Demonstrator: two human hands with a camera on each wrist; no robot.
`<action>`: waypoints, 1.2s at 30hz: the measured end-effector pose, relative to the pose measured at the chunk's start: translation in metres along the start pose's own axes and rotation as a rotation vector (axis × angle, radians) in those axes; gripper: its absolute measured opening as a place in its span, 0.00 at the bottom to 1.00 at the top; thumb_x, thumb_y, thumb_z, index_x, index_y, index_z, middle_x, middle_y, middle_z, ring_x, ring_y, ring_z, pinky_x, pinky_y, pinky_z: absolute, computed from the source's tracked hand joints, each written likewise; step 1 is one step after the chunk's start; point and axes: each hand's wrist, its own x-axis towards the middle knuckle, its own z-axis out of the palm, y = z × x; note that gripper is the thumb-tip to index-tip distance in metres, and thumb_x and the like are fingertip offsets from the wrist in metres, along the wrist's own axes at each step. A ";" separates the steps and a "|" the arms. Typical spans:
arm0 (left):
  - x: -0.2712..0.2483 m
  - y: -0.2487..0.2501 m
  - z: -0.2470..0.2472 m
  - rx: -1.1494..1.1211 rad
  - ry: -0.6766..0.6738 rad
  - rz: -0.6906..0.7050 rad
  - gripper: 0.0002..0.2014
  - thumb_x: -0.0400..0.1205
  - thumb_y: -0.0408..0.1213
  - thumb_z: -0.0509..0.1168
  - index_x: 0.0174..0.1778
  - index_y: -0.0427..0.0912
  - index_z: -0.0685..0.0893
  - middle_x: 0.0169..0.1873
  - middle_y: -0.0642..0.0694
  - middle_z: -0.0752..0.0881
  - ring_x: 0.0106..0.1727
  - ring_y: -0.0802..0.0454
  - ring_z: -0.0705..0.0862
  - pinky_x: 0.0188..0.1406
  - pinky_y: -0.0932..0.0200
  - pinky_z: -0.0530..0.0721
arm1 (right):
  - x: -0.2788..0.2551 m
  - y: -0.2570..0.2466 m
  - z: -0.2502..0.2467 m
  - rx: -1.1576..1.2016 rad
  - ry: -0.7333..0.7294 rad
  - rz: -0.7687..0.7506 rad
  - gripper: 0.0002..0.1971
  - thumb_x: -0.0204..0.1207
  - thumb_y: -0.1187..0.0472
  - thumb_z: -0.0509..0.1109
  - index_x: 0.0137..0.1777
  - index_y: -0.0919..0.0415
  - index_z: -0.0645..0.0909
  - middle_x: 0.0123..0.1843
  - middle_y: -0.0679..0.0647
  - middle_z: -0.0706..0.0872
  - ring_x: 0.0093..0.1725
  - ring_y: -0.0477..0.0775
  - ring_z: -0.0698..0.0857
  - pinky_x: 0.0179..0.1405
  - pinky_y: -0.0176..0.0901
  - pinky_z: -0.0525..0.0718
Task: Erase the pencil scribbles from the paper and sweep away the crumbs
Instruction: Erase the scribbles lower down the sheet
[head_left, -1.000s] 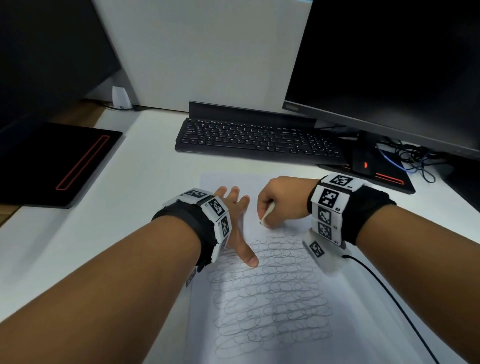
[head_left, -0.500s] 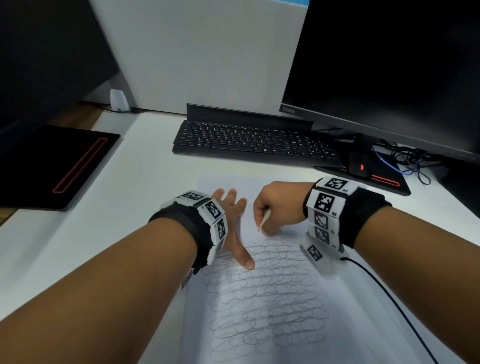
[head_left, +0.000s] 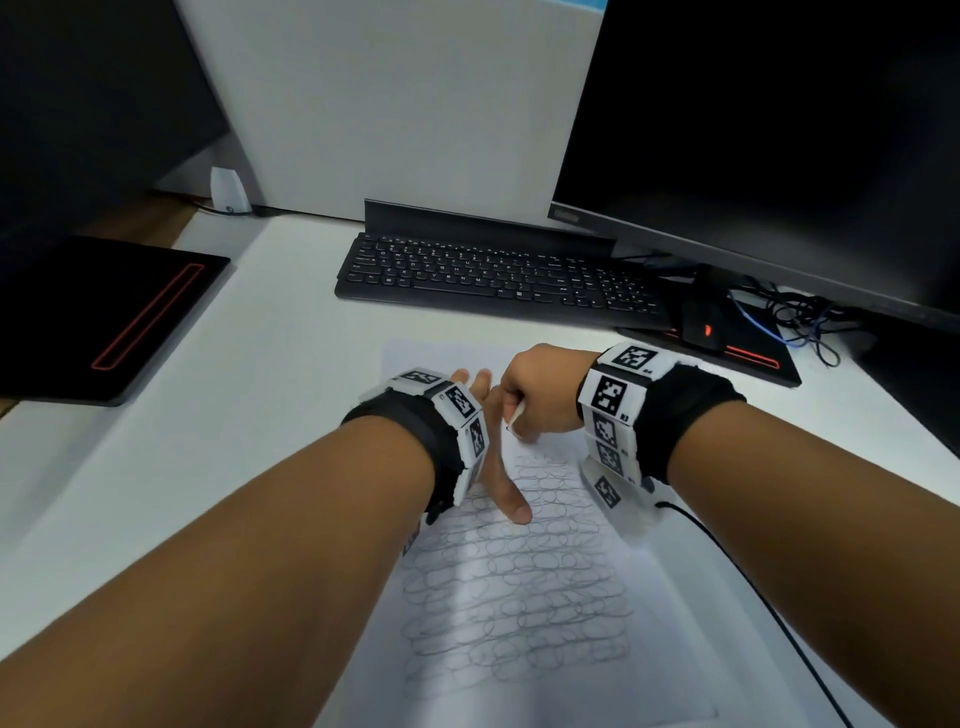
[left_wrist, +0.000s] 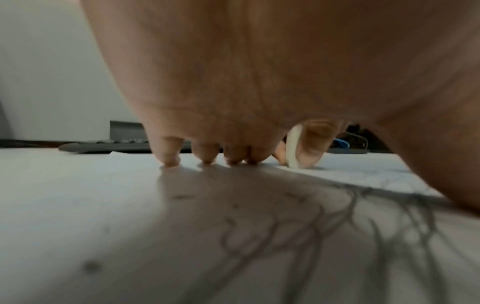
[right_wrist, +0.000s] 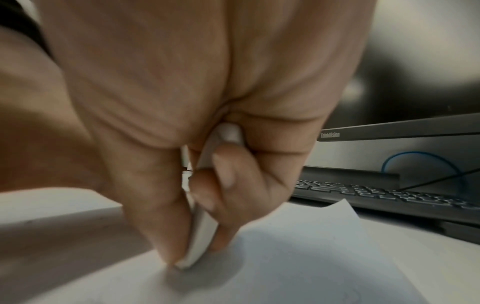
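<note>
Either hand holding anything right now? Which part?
Right hand pinches a flat white eraser by its broad faces, lower edge on the paper. Left hand holds nothing; its fingers press the paper.

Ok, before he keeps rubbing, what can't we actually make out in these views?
- Eraser: mostly covered by the right hand in every view; its full shape is hidden.
- Contact of eraser tip with the paper: blurred in the right wrist view.
- Crumbs: too small and blurred to confirm in any view.
- Left hand palm: hidden by the wristband in the head view.
- Scribbles: smeared in the left wrist view; the paper's near edge is cut off.
</note>
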 end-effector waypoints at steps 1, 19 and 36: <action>0.000 0.002 -0.001 0.007 -0.019 -0.009 0.66 0.63 0.70 0.74 0.86 0.53 0.37 0.86 0.44 0.36 0.85 0.38 0.36 0.81 0.31 0.45 | -0.001 -0.001 0.001 -0.014 -0.001 -0.008 0.09 0.78 0.61 0.71 0.55 0.63 0.86 0.53 0.56 0.90 0.54 0.56 0.87 0.48 0.43 0.83; 0.005 0.000 0.002 0.033 -0.023 -0.010 0.67 0.62 0.72 0.73 0.86 0.53 0.38 0.85 0.44 0.36 0.85 0.40 0.36 0.80 0.31 0.47 | -0.009 0.008 -0.001 0.028 -0.028 -0.100 0.12 0.73 0.63 0.74 0.34 0.47 0.78 0.31 0.39 0.79 0.38 0.43 0.80 0.34 0.34 0.74; 0.018 -0.007 0.010 0.050 -0.017 0.027 0.67 0.60 0.75 0.71 0.86 0.55 0.38 0.85 0.42 0.36 0.85 0.38 0.34 0.82 0.30 0.45 | -0.010 0.009 0.000 0.134 -0.064 -0.109 0.03 0.71 0.61 0.77 0.41 0.52 0.87 0.34 0.41 0.85 0.39 0.43 0.83 0.41 0.38 0.82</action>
